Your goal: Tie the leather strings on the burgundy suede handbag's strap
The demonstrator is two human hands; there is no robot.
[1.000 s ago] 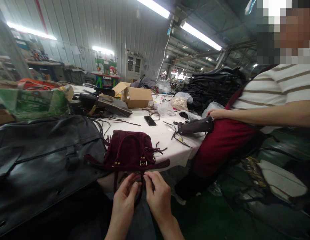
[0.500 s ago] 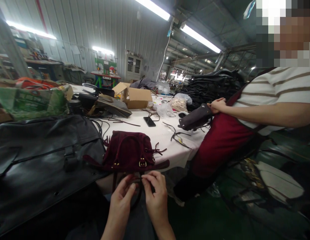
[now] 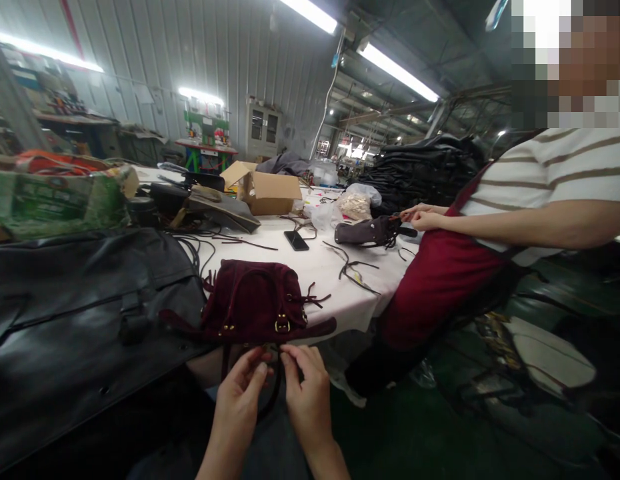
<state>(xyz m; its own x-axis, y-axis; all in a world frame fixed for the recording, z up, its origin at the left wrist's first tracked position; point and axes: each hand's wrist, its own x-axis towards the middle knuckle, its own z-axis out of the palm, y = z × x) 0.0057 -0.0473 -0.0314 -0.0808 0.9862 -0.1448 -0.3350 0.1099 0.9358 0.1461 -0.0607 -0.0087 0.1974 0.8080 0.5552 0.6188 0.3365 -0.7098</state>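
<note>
A dark red suede handbag (image 3: pixel 257 297) lies at the table's front edge, with gold buckles and thin tassels at both sides. One of its handles (image 3: pixel 226 363) hangs down over the edge as a loop. Below the bag, my left hand (image 3: pixel 243 390) has thumb and fingers pinched together; what is between them is too small to make out. Beside it my right hand (image 3: pixel 307 387) pinches the right side of the hanging handle, just under the bag. The two hands' fingertips are close together.
A large black leather bag (image 3: pixel 155 293) lies at left. On the white table (image 3: pixel 320 313) are a phone (image 3: pixel 296 241), loose cords (image 3: pixel 350 270) and a cardboard box (image 3: pixel 275 193). At right, a co-worker in a red apron (image 3: pixel 420 280) handles a dark bag (image 3: pixel 363 232).
The co-worker's dark bag has moved left and down onto the table, and their hands now hold something at its right end. My hands stay at the handle, fingers shifting slightly.
</note>
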